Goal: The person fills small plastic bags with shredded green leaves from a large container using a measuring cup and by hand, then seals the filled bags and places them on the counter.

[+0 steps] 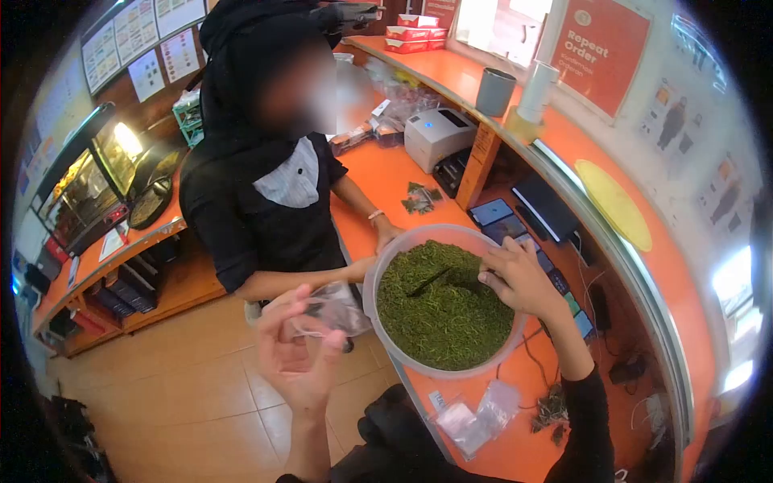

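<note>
A round translucent tub (372,310) of fine, shredded green plant matter (439,322) stands on the orange counter in front of me. A dark, thin utensil (428,282) lies partly sunk in the green. My left hand (298,354), left of the tub, holds a small clear plastic bag (338,310) between thumb and fingers. Over the tub's right side is my right hand (523,278), its fingers bent together; what they hold, if anything, is hidden. Across from me, another person's hands (385,233) are at the tub's far left rim.
Clear plastic bags (479,419) and dry leaf scraps (551,406) lie near the counter's front. Further back are more leaves (421,198), a grey printer (439,137) and several phones (493,213). A raised shelf (628,185) bounds the right side; a person (266,177) stands opposite.
</note>
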A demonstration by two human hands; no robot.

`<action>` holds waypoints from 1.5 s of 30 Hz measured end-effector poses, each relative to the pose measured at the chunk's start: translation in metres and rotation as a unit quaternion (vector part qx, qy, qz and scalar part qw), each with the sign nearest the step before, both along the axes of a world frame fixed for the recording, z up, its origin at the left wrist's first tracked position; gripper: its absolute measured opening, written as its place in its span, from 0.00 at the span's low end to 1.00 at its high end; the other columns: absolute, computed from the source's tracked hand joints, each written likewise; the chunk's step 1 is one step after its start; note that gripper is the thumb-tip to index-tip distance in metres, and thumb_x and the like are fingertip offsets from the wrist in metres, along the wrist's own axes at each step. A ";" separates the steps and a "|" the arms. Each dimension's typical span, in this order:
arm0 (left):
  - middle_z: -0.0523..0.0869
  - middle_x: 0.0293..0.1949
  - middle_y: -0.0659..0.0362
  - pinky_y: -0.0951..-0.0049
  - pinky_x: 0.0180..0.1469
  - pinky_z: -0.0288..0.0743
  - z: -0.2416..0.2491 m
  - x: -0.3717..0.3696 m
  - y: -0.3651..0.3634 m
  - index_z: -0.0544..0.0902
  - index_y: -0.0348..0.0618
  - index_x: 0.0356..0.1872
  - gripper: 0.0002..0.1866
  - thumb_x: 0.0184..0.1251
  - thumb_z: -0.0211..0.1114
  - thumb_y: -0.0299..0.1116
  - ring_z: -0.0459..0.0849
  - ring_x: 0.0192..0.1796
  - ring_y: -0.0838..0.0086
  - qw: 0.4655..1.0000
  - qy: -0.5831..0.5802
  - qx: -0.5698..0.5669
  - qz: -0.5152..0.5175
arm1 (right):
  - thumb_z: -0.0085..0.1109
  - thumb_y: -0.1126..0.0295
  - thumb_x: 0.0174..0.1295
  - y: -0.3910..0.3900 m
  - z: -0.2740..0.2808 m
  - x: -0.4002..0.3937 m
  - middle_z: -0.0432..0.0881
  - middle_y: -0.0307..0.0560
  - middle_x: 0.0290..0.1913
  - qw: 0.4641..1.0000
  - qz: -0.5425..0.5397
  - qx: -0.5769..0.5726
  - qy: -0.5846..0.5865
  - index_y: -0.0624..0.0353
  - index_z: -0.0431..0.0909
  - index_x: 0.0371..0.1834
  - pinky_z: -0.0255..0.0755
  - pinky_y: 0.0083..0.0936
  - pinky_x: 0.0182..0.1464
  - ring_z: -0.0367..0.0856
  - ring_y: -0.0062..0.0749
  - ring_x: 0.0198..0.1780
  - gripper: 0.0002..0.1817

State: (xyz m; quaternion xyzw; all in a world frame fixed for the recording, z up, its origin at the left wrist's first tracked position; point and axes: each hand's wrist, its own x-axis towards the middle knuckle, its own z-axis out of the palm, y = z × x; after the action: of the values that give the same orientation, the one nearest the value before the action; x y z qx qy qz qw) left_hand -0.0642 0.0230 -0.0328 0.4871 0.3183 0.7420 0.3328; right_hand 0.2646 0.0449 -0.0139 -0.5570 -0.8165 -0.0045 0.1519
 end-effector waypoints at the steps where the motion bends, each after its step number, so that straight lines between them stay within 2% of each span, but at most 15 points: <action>1: 0.78 0.61 0.47 0.74 0.48 0.77 0.007 0.006 0.002 0.79 0.40 0.51 0.22 0.54 0.76 0.20 0.83 0.42 0.77 0.996 0.045 0.025 -0.070 | 0.64 0.66 0.60 -0.001 0.001 0.001 0.76 0.41 0.31 1.000 -0.012 0.006 0.010 0.55 0.78 0.31 0.54 0.35 0.50 0.67 0.37 0.40 0.07; 5: 0.81 0.54 0.53 0.76 0.44 0.77 0.021 0.037 0.002 0.78 0.42 0.57 0.27 0.53 0.76 0.23 0.83 0.39 0.78 0.935 0.216 0.008 -0.283 | 0.64 0.65 0.62 -0.010 0.003 0.009 0.78 0.40 0.31 0.998 -0.051 0.022 0.028 0.55 0.79 0.33 0.55 0.36 0.49 0.69 0.37 0.40 0.06; 11: 0.83 0.50 0.55 0.79 0.37 0.76 0.034 0.078 0.015 0.77 0.44 0.61 0.30 0.54 0.76 0.26 0.81 0.33 0.81 0.888 0.326 -0.069 -0.317 | 0.62 0.64 0.63 -0.015 0.005 0.016 0.76 0.39 0.30 0.992 -0.085 0.068 0.066 0.55 0.80 0.33 0.54 0.36 0.49 0.68 0.36 0.40 0.07; 16: 0.84 0.48 0.53 0.76 0.37 0.77 0.031 0.103 0.027 0.74 0.43 0.64 0.34 0.53 0.76 0.28 0.80 0.31 0.77 0.887 0.371 -0.078 -0.264 | 0.63 0.65 0.58 -0.018 0.033 0.027 0.75 0.39 0.30 0.987 -0.086 0.116 0.065 0.55 0.79 0.30 0.54 0.35 0.50 0.68 0.36 0.39 0.07; 18: 0.81 0.49 0.47 0.65 0.41 0.77 0.034 0.110 0.029 0.70 0.41 0.66 0.34 0.56 0.72 0.27 0.80 0.32 0.66 0.882 0.390 -0.082 -0.251 | 0.63 0.66 0.57 -0.021 0.054 0.024 0.75 0.39 0.30 0.986 -0.088 0.133 0.045 0.55 0.79 0.31 0.55 0.36 0.50 0.68 0.36 0.40 0.06; 21: 0.80 0.49 0.45 0.63 0.42 0.77 0.034 0.120 0.033 0.69 0.39 0.66 0.34 0.56 0.72 0.27 0.81 0.31 0.63 0.881 0.404 -0.079 -0.233 | 0.63 0.66 0.55 -0.023 0.068 0.008 0.76 0.38 0.32 0.980 -0.078 0.185 -0.013 0.54 0.79 0.32 0.57 0.37 0.51 0.70 0.35 0.41 0.07; 24: 0.84 0.46 0.50 0.71 0.35 0.76 0.029 0.135 0.036 0.72 0.42 0.64 0.35 0.52 0.76 0.28 0.81 0.29 0.71 0.897 0.387 -0.055 -0.205 | 0.63 0.66 0.52 -0.025 0.065 -0.014 0.78 0.36 0.35 0.964 -0.047 0.241 -0.096 0.53 0.79 0.33 0.59 0.37 0.53 0.73 0.32 0.44 0.07; 29: 0.82 0.46 0.49 0.67 0.34 0.75 0.016 0.139 0.041 0.73 0.41 0.62 0.33 0.52 0.74 0.26 0.79 0.27 0.67 0.901 0.409 0.005 -0.146 | 0.62 0.64 0.50 -0.042 0.065 -0.028 0.78 0.32 0.37 0.907 -0.024 0.352 -0.231 0.50 0.79 0.34 0.61 0.31 0.53 0.76 0.29 0.47 0.09; 31: 0.81 0.46 0.49 0.67 0.33 0.75 0.018 0.137 0.039 0.73 0.41 0.62 0.32 0.53 0.73 0.26 0.78 0.26 0.67 0.903 0.417 0.040 -0.095 | 0.64 0.65 0.47 -0.048 0.083 -0.025 0.76 0.34 0.35 0.894 -0.037 0.402 -0.197 0.53 0.78 0.31 0.62 0.31 0.50 0.76 0.30 0.45 0.09; 34: 0.80 0.48 0.49 0.68 0.32 0.74 0.018 0.126 0.029 0.75 0.40 0.59 0.29 0.54 0.72 0.26 0.77 0.25 0.68 0.911 0.408 0.031 -0.059 | 0.64 0.72 0.48 -0.050 0.081 -0.020 0.77 0.41 0.33 0.953 -0.092 0.265 -0.114 0.59 0.80 0.30 0.67 0.35 0.47 0.78 0.38 0.43 0.06; 35: 0.81 0.47 0.50 0.69 0.32 0.75 0.015 0.124 0.031 0.76 0.40 0.59 0.28 0.55 0.73 0.26 0.77 0.25 0.69 0.911 0.406 0.030 -0.060 | 0.64 0.72 0.48 -0.040 0.054 -0.015 0.77 0.41 0.33 0.950 -0.082 0.279 -0.111 0.59 0.80 0.30 0.67 0.35 0.47 0.78 0.38 0.43 0.06; 38: 0.82 0.45 0.51 0.70 0.33 0.75 0.029 0.116 0.028 0.77 0.39 0.57 0.27 0.55 0.74 0.28 0.78 0.26 0.71 0.916 0.394 0.030 -0.072 | 0.62 0.75 0.53 -0.024 -0.005 -0.011 0.79 0.44 0.38 0.990 0.005 0.096 -0.103 0.60 0.84 0.34 0.70 0.41 0.53 0.78 0.43 0.49 0.07; 40: 0.82 0.41 0.53 0.72 0.33 0.76 0.036 0.111 0.026 0.77 0.39 0.57 0.28 0.55 0.75 0.32 0.79 0.27 0.72 0.920 0.379 0.008 -0.098 | 0.63 0.72 0.53 -0.023 0.004 -0.017 0.81 0.45 0.42 1.000 -0.004 0.022 -0.012 0.59 0.84 0.46 0.68 0.45 0.61 0.78 0.45 0.54 0.16; 43: 0.82 0.41 0.54 0.73 0.35 0.78 0.031 0.107 0.023 0.77 0.38 0.56 0.27 0.56 0.75 0.33 0.82 0.32 0.73 0.917 0.381 -0.034 -0.113 | 0.67 0.68 0.50 -0.052 0.050 -0.029 0.81 0.44 0.43 0.985 0.007 0.162 0.056 0.56 0.79 0.58 0.66 0.40 0.61 0.79 0.41 0.53 0.27; 45: 0.82 0.42 0.55 0.74 0.38 0.79 0.030 0.110 0.017 0.77 0.38 0.55 0.27 0.56 0.76 0.34 0.83 0.36 0.74 0.926 0.347 -0.036 -0.144 | 0.69 0.66 0.48 -0.062 0.056 -0.038 0.82 0.42 0.43 0.987 0.027 0.124 0.098 0.53 0.76 0.63 0.64 0.35 0.59 0.79 0.38 0.49 0.34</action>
State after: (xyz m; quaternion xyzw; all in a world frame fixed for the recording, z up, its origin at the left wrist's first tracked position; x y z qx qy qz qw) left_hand 0.0459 0.0396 -0.0032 0.7423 0.3668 0.4587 0.3227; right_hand 0.2268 -0.0171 0.0417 -0.5094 -0.8054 -0.0469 0.2995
